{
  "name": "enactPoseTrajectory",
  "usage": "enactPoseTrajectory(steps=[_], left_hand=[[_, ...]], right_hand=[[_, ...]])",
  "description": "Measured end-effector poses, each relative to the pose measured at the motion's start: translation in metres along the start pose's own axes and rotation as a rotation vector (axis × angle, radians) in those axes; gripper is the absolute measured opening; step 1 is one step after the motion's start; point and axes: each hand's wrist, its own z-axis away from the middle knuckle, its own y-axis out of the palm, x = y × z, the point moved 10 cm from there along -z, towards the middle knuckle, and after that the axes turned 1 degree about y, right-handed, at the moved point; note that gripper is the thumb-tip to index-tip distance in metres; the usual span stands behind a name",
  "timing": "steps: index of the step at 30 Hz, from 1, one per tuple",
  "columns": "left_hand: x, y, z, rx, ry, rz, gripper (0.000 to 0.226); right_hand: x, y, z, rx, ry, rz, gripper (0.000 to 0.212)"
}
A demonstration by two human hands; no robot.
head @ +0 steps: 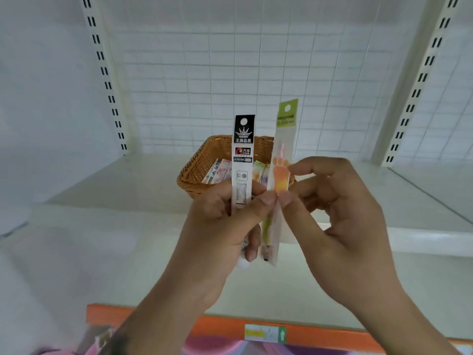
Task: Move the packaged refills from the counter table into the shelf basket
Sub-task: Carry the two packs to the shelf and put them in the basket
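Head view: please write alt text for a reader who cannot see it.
Two hands hold slim refill packets upright before a white shelf: the left hand grips a black-topped packet, and the right hand pinches a green-topped packet. Behind them on the shelf stands an orange wicker basket already holding several packets.

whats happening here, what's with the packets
A person stands at a white shelf holding two long, narrow refill packets upright. The left hand grips the black-topped packet, while the right hand pinches the green-topped packet with the orange paw print; the left thumb touches that one too. Behind them on the shelf sits a woven basket that already holds several packets. Neither held packet is in the basket yet.
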Motion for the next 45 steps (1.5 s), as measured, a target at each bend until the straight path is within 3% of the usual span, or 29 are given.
enactPoseTrajectory(steps=[4,7,11,14,17,21,24,29,34,36,41,45], left_hand=[[-0.013,-0.016,-0.028,-0.029,0.027,-0.037,0.019],[-0.004,-0.033,-0.035,-0.06,-0.049,0.016,0.011],[0.007,-0.042,-0.031,-0.035,-0.123,0.082,0.008],[0.01,-0.045,-0.026,-0.001,-0.142,0.103,0.008],[0.016,-0.048,-0.022,0.008,-0.17,0.132,0.017],[0.025,-0.053,-0.02,-0.008,-0.21,0.151,0.024],[0.026,-0.055,-0.019,-0.003,-0.222,0.154,0.024],[0.025,-0.056,-0.016,-0.02,-0.225,0.146,0.029],[0.03,-0.049,-0.023,-0.058,-0.286,0.199,0.059],[0.033,-0.047,-0.021,-0.089,-0.295,0.248,0.058],[0.022,-0.036,-0.001,-0.113,-0.185,0.333,0.028],[0.011,-0.031,-0.004,-0.082,-0.148,0.311,0.033]], right_hand=[[-0.002,0.009,-0.048,0.039,0.054,0.065,0.024],[-0.032,0.016,-0.092,0.069,0.25,0.174,0.019],[-0.084,0.036,-0.125,0.278,0.541,0.421,0.014],[-0.108,0.057,-0.132,0.409,0.571,0.67,0.031],[-0.114,0.072,-0.128,0.491,0.547,0.888,0.024],[-0.103,0.073,-0.122,0.46,0.481,1.101,0.024],[-0.095,0.067,-0.123,0.392,0.444,1.032,0.018],[-0.041,0.049,-0.111,0.209,0.239,0.673,0.012],[0.012,0.047,-0.045,0.082,-0.035,0.32,0.01],[0.021,0.053,-0.016,0.071,-0.133,0.292,0.007],[0.017,0.073,0.018,0.087,-0.216,0.384,0.013],[0.018,0.063,0.002,0.02,-0.17,0.396,0.007]])
